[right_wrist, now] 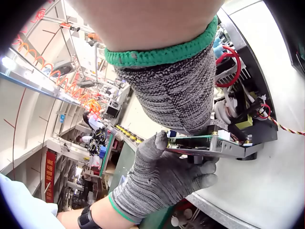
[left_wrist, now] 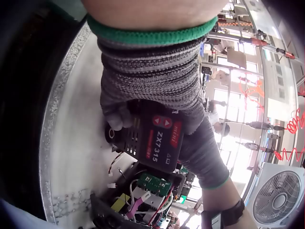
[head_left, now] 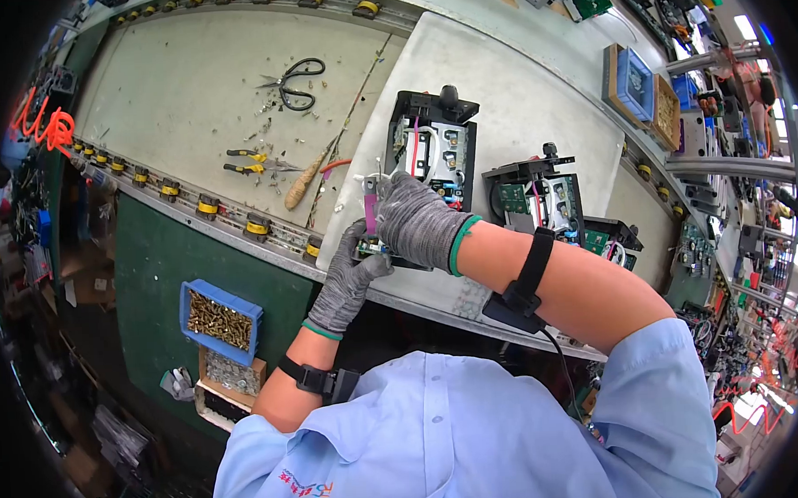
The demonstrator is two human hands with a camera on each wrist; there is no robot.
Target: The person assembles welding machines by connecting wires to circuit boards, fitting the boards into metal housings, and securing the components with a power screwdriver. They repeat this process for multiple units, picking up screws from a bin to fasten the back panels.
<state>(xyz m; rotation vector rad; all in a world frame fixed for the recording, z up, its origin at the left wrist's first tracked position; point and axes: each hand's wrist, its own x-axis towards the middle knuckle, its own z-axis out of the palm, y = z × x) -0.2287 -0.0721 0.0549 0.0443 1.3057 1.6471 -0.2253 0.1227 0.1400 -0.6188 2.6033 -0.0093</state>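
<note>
A pale blue shirt (head_left: pixel 496 441) lies nearest the head camera, its sleeves reaching forward to 2 gloved hands at the near edge of the table (head_left: pixel 507 75). The left hand (head_left: pixel 340 285) has its grip clamped on a dark front panel (left_wrist: pixel 159 143) marked "mini ZX7 315", thumb on one side and fingers on the other. A green circuit board (right_wrist: pixel 190 141) sits along the back of that panel, which is held just beside the near end of the closest machine (head_left: pixel 455 144). The right hand (head_left: pixel 420 221) is bent over the panel, its fingers next to a purple strip (head_left: pixel 371 213); its fingertips are partly hidden, so I cannot tell whether its grip is together on anything. To the right stand 2 more opened machines, a middle unit (head_left: pixel 561 197) and, beyond it, a third unit (head_left: pixel 599 240) partly behind the right arm. On the left part of the table lie black-handled scissors (head_left: pixel 298 84), farther off, and yellow-and-black pliers (head_left: pixel 257 163), nearer, among scattered small bits. Below the table's near edge, at the left, a blue bin (head_left: pixel 250 344) holds many brass-coloured pieces (head_left: pixel 217 319).
</note>
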